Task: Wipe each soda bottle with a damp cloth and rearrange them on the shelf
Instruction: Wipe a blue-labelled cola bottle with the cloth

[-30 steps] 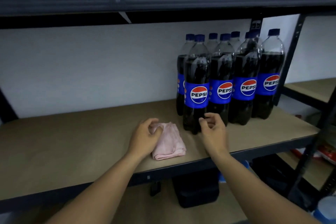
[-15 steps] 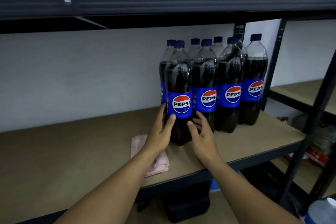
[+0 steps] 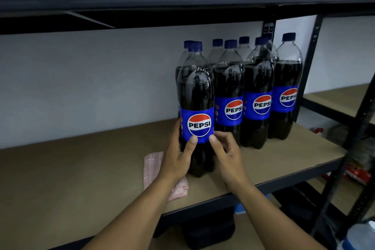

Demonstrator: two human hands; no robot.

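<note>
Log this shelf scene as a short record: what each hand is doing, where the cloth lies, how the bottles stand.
left hand: grips the front dark cola bottle with a blue label, thumb at the label's lower edge
right hand: holds the same bottle from the right
cloth: pink folded cloth lies on the brown board shelf, partly hidden behind the left hand
other bottles: upright, capped, clustered behind and to the right

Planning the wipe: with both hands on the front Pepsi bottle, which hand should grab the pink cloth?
Left, probably: the pink cloth lies just below the left hand, while the front bottle stands between it and the right hand.
</note>
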